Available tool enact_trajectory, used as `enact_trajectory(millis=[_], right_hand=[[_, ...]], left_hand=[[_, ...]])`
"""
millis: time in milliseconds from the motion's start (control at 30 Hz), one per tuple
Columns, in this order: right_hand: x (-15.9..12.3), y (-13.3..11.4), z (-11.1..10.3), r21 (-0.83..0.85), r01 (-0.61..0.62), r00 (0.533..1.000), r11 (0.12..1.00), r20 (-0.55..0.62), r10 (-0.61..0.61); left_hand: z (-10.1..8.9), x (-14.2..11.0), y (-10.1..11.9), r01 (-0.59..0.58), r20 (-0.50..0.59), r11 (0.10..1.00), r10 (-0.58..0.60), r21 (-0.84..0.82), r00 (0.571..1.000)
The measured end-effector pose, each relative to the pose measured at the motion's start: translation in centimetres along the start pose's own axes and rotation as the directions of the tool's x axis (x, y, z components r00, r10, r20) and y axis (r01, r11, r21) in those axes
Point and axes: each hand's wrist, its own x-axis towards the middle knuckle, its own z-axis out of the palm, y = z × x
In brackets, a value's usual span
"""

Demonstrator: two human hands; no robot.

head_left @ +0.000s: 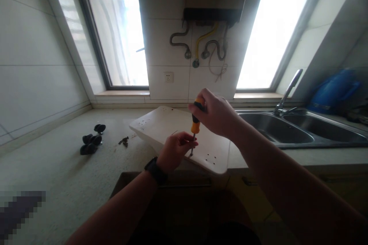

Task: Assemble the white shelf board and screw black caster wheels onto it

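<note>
My right hand [214, 111] is wrapped round the yellow and black handle of a screwdriver [196, 126], which stands nearly upright. Its tip meets a small dark spot, perhaps a screw, near the front edge of a white board [172, 116] with groups of holes at its corners. Low on the screwdriver's shaft, the fingers of my left hand [176, 149] pinch close around the metal. The board lies raised and tilted on the counter, its near edge reaching over the front. A dark watch [155, 170] is on my left wrist.
Several black castors [91, 141] and a small pile of screws [124, 141] lie on the counter [66, 172] to the left. A double sink [276, 128] with a tap [287, 93] is at the right, a blue jug [333, 89] beyond it. Pipes hang below a wall heater [212, 13].
</note>
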Motion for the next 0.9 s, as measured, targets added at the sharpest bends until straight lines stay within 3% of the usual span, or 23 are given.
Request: enact_trajectory(millis=[33,100,167,233,333,433,500,600,667,733,800,900], right_hand=[[0.0,0.2,-0.1,0.163,0.016,0.996,0.986,0.081,-0.029],[0.1,0.8,-0.3,0.511,0.003,0.963,0.860,0.231,-0.141],[0.2,1.3,-0.4,0.669,-0.043,0.933,0.742,0.292,-0.210],[0.1,1.6,-0.4,0.628,-0.050,0.955,0.777,0.259,-0.148],[-0.2,1.2,-0.1,0.359,-0.010,0.999,0.933,0.040,-0.005],[-0.6,0.4,0.3,0.066,0.029,0.985,0.997,-0.170,-0.017],[-0.7,0.1,0.3,-0.010,0.022,0.983,1.000,-0.184,-0.023],[-0.7,0.3,0.1,0.198,0.019,0.999,0.980,-0.030,-0.013],[-0.7,0.6,-0.2,0.494,0.004,0.986,0.869,0.145,-0.087],[-0.8,0.9,-0.5,0.681,-0.043,0.952,0.731,0.249,-0.177],[-0.9,1.0,-0.5,0.708,-0.073,0.953,0.703,0.257,-0.161],[-0.9,1.0,0.1,0.556,-0.056,0.993,0.830,0.121,-0.014]], left_hand=[[0.0,-0.1,0.0,0.006,-0.002,1.000,-0.006,-0.027,1.000],[0.0,-0.2,0.3,0.024,0.018,0.999,-0.023,-0.049,1.000],[-0.3,-0.3,0.7,0.034,0.043,0.999,-0.033,-0.037,0.999],[-0.5,-0.4,1.1,0.037,0.072,0.999,-0.035,-0.028,0.997],[-0.6,-0.3,1.1,0.044,0.112,0.999,-0.040,-0.032,0.993],[-0.4,-0.4,0.7,0.054,0.109,0.998,-0.051,-0.024,0.993],[-0.2,-0.5,0.5,0.053,0.083,0.999,-0.053,0.010,0.995],[-0.2,-0.5,0.6,0.039,0.078,0.996,-0.046,0.084,0.996],[-0.3,-0.6,0.8,0.034,0.106,0.995,-0.045,0.096,0.993],[-0.4,-0.6,0.8,0.028,0.136,0.996,-0.040,0.087,0.990],[-0.5,-0.5,0.7,0.022,0.161,0.997,-0.034,0.077,0.986],[-0.4,-0.6,0.5,0.012,0.177,0.997,-0.025,0.077,0.984]])
